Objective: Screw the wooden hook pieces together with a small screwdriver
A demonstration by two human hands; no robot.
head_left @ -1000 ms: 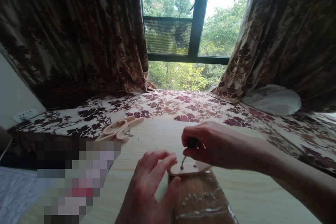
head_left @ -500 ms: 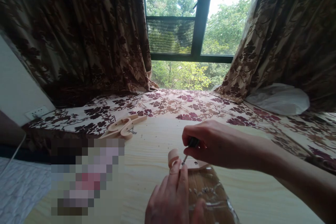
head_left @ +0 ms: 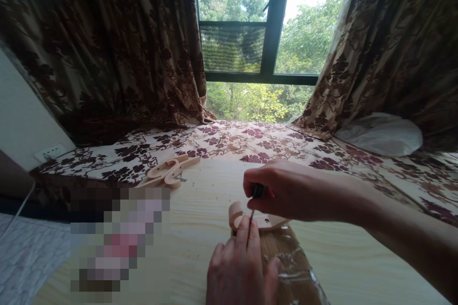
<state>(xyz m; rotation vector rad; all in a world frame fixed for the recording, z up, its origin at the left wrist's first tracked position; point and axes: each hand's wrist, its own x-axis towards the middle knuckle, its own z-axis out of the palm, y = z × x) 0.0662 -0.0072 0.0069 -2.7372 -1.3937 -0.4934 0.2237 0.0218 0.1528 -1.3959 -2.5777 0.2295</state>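
My right hand (head_left: 266, 188) is closed around the dark handle of a screwdriver (head_left: 258, 190), its shaft (head_left: 252, 215) pointing down. The tip disappears between the fingers of my left hand (head_left: 238, 267). Those fingers are stretched forward onto a pale wooden piece with a curled end (head_left: 235, 214), and the thumb is spread to the side. A dark hole or screw head shows in the wooden piece, right of the fingertips. Beneath my left hand lies a brown block in shiny clear wrapping (head_left: 286, 262), its far end against the wooden piece.
More curved wooden pieces (head_left: 173, 171) lie at the board's far left, with small metal screws (head_left: 181, 177) beside them. Tiny bits dot the pale wooden tabletop (head_left: 196, 238). A pixelated patch hides part of the left side. Beyond are a floral cloth (head_left: 250, 140) and a clear plastic bag (head_left: 381, 136).
My right hand has shifted slightly left and up with the screwdriver, which stands more upright. My left hand has slid a little right, its fingertips now around the screwdriver's lower shaft.
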